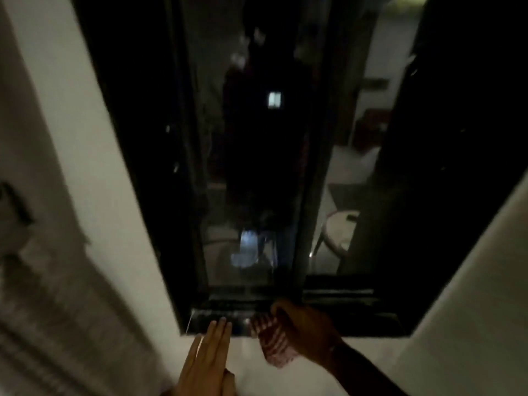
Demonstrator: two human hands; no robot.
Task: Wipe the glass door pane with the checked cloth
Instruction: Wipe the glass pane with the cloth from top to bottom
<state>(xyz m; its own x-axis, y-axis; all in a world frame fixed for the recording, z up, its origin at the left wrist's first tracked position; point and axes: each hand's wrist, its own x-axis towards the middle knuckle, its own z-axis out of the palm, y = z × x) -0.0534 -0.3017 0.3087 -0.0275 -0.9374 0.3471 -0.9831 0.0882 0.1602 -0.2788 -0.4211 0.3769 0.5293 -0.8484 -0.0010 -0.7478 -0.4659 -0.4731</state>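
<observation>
The glass door pane (245, 155) stands tall in a black frame in front of me, dark and full of dim reflections. My right hand (305, 327) is closed on the red-and-white checked cloth (273, 342), low down by the pane's bottom rail; the cloth hangs below my fist over the pale floor. My left hand (208, 358) is flat with its fingers straight and close together, fingertips touching the black bottom track (217, 312). It holds nothing.
A white wall (94, 195) flanks the door on the left and another white wall edge (471, 281) on the right. A second dark pane (357, 172) sits right of the black centre post, reflecting a round stool and room furniture.
</observation>
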